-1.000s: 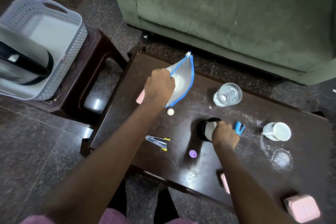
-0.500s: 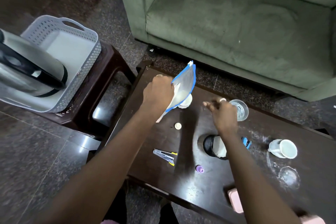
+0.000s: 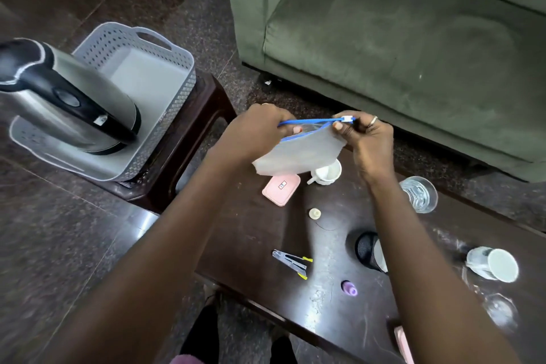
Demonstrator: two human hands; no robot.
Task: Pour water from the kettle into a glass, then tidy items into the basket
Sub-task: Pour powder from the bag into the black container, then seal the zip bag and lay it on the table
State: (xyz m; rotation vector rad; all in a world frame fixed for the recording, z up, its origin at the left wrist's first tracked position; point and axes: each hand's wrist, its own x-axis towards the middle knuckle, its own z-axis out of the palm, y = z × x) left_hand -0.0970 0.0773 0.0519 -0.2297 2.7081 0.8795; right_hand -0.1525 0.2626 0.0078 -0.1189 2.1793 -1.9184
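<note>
Both hands hold a translucent zip pouch (image 3: 298, 151) with a blue zip above the table's far left corner. My left hand (image 3: 260, 130) grips its left end, and my right hand (image 3: 366, 139) pinches the zip slider at the right end. The steel kettle (image 3: 68, 100) with its black handle lies inside the grey perforated basket (image 3: 165, 68) on a stool to the left. A glass of water (image 3: 419, 193) stands on the dark table (image 3: 257, 233) near its far edge.
On the table lie a pink lid (image 3: 280, 188), a white cup (image 3: 326, 172), a small cream cap (image 3: 315, 213), a stapler (image 3: 291, 262), a purple cap (image 3: 349, 288), a black mesh holder (image 3: 367, 251), a tipped white mug (image 3: 493, 263) and an overturned glass (image 3: 500, 312). A green sofa (image 3: 399, 38) stands behind.
My right hand left the black mesh holder and came up to the pouch's zip slider. The left hand lifted the pouch and turned it level. The camera view shifted left.
</note>
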